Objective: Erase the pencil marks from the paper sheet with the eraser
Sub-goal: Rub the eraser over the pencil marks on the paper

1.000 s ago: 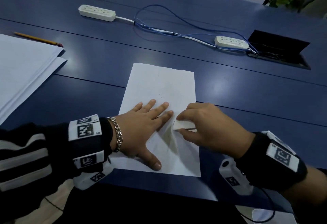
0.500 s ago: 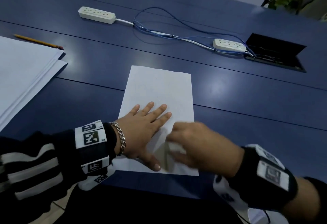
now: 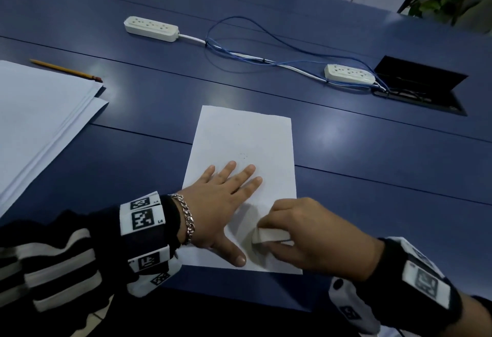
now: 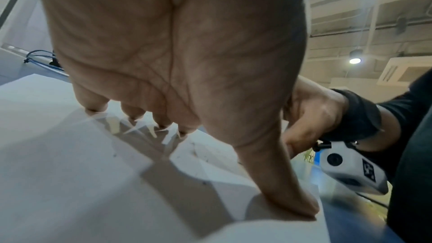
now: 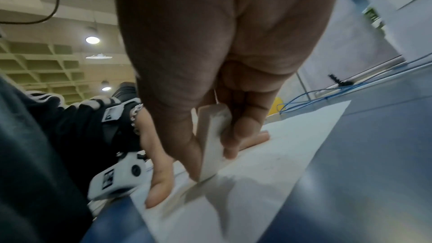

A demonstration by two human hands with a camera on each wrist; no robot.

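Observation:
A white paper sheet (image 3: 245, 136) lies on the blue table (image 3: 372, 176), with a few faint dark specks near its middle. My left hand (image 3: 221, 203) lies flat on the sheet's near left part, fingers straight and spread, thumb near the front edge. My right hand (image 3: 306, 235) pinches a white block eraser (image 3: 269, 236) between thumb and fingers, its lower end touching the sheet's near right part. In the right wrist view the eraser (image 5: 211, 141) stands tilted on the paper (image 5: 292, 145). In the left wrist view my left hand (image 4: 177, 62) presses the paper (image 4: 70, 163).
A stack of white sheets (image 3: 34, 123) lies at the left with a yellow pencil (image 3: 66, 70) behind it. Two white power strips (image 3: 151, 28) (image 3: 348, 74) joined by blue and white cables (image 3: 253, 55) lie farther back. An open black cable hatch (image 3: 420, 83) sits at the right.
My right hand has slid the eraser toward me, from beside my left fingertips to near the sheet's front edge. The left hand stayed flat on the paper.

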